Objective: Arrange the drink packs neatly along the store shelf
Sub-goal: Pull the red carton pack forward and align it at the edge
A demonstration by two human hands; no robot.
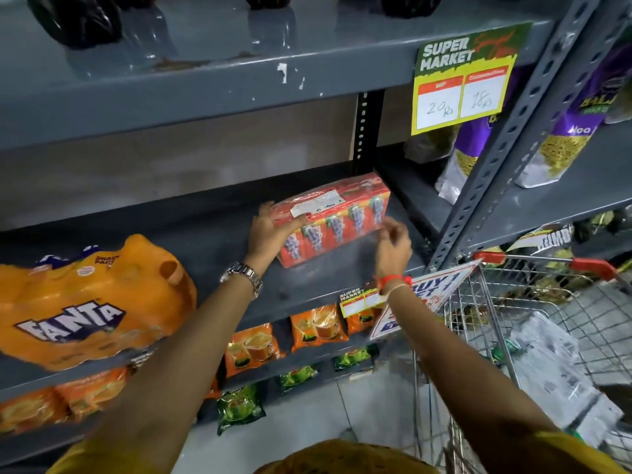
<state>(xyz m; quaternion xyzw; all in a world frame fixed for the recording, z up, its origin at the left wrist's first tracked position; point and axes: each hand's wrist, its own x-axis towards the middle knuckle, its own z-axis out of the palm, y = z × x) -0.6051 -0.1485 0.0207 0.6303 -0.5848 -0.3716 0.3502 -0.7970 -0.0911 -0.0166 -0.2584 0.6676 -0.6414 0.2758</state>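
A red shrink-wrapped pack of drink cartons [337,213] lies on the grey middle shelf [212,230], near its right upright. My left hand [270,230] grips the pack's left end, thumb across its top. My right hand [393,246] hovers at the pack's front right corner, fingers loosely curled and holding nothing; whether it touches the wrap is unclear. An orange Fanta multipack [85,302] sits at the shelf's left front edge, overhanging slightly.
A metal shopping cart [485,323] with red handle stands at right, holding a white printed sack. Dark bottles stand on the upper shelf [239,73]. Orange and green pouches fill the lower shelves. Price signs hang from shelf edges. Purple snack bags are at right.
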